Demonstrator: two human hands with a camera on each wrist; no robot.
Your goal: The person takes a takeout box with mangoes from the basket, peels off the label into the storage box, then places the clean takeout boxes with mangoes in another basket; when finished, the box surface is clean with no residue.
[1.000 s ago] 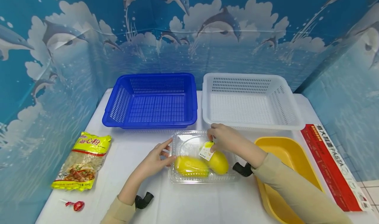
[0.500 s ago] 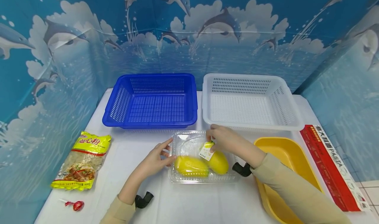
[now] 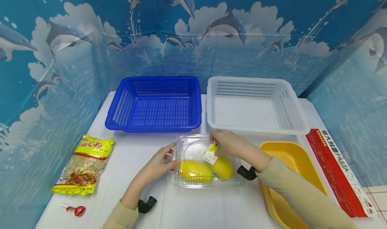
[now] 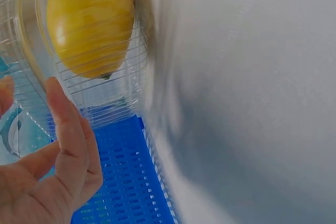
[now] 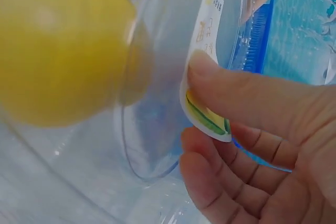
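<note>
A clear plastic box lies on the white table with yellow mangoes visible inside through its lid. My right hand is over the lid's right part. Its thumb and fingers pinch the end of a white paper label with a yellow-green fruit print; that end stands bent up from the lid, printed lines on the rest. My left hand rests against the box's left edge, thumb and fingertips at the rim, fingers mostly straight.
Behind the box stand a blue basket and a white basket. A yellow tub is under the right forearm, with a red pasta box beyond it. At left lie a noodle bag and a red lollipop.
My right hand has shifted slightly, and the label's pinched end is bent up more, showing more yellow. The left hand and the box stay in place.
</note>
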